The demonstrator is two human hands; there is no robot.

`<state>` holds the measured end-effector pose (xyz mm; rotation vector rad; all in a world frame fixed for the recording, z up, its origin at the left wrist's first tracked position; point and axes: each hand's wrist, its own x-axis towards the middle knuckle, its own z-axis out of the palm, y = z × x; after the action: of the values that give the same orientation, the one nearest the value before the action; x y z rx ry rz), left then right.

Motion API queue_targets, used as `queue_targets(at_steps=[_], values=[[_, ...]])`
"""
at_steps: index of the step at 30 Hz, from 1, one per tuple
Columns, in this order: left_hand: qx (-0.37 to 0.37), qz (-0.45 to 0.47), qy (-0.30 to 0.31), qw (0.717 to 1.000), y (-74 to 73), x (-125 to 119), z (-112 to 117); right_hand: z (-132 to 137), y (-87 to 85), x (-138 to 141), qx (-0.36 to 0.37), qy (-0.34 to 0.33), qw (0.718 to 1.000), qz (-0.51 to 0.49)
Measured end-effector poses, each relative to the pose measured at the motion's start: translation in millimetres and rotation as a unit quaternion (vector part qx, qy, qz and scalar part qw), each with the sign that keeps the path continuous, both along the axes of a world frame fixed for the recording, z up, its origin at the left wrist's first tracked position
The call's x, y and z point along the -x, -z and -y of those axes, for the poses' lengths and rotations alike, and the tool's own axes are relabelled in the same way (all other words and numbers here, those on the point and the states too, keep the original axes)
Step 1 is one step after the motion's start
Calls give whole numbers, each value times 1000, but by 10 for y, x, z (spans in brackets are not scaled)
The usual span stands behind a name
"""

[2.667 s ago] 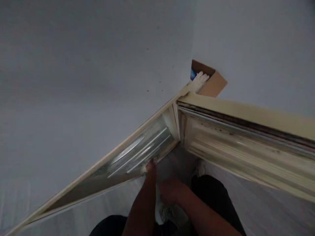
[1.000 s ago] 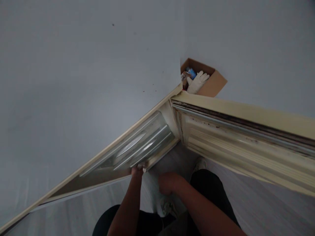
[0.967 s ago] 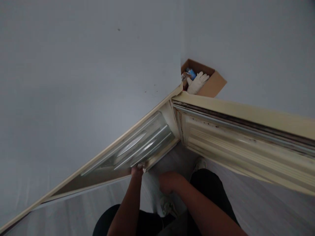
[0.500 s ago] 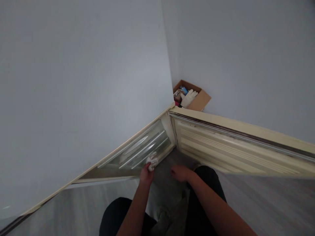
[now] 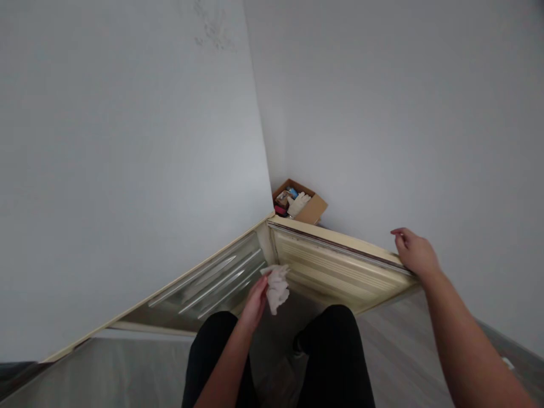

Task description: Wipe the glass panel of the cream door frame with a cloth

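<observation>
My left hand (image 5: 255,300) pinches a crumpled white tissue (image 5: 277,288) between thumb and fingers, in front of the corner where a low cabinet and its door meet. The tissue hangs loosely above the floor. My right hand (image 5: 416,253) is at the free end of the open cream door (image 5: 335,266), fingers curled over its top edge. This door has a ribbed inner panel and a dark seal line along the edge. To the left, the cabinet's low compartment (image 5: 212,283) shows a shiny ribbed inside.
A large white panel (image 5: 140,158) rises above the compartment, with smudges near its top. Behind the door, an open cardboard box (image 5: 312,209) holds pale work gloves (image 5: 298,203) and small items against the grey wall (image 5: 382,113). My knees are bent over the wood-look floor (image 5: 395,351).
My right hand has gone from low near my knee up to the door's top edge. My left hand has drawn the tissue away from the compartment's lower rim. The view has shifted.
</observation>
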<state>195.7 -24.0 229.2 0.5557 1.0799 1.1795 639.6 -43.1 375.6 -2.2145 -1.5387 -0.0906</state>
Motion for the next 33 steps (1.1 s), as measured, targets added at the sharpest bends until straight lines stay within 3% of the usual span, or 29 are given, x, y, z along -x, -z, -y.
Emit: queue_targets(at_steps=[4, 8, 11, 14, 17, 23, 27, 33], values=[[-141, -154, 7, 978, -408, -67, -166, -224, 89, -132, 92, -5, 995, 29], [-203, -229, -78, 949, -552, -132, -301, -206, 119, -64, 135, 20, 990, 34], [-232, -238, -147, 931, -494, -291, -391, -130, 115, -20, 145, 14, 989, 33], [-249, -213, -167, 930, -390, -513, -415, -58, 112, 37, 151, 34, 987, 38], [-262, -166, -145, 939, -303, -744, -357, -1, 111, 112, 161, 47, 985, 41], [-319, -42, -44, 946, -187, -1084, -198, 147, 87, 263, 172, 62, 982, 42], [-318, -123, -111, 933, -106, -1156, -254, 242, 53, 353, 176, 72, 981, 41], [-323, -237, -183, 898, -44, -1266, -555, 281, 35, 406, 176, 71, 981, 40]])
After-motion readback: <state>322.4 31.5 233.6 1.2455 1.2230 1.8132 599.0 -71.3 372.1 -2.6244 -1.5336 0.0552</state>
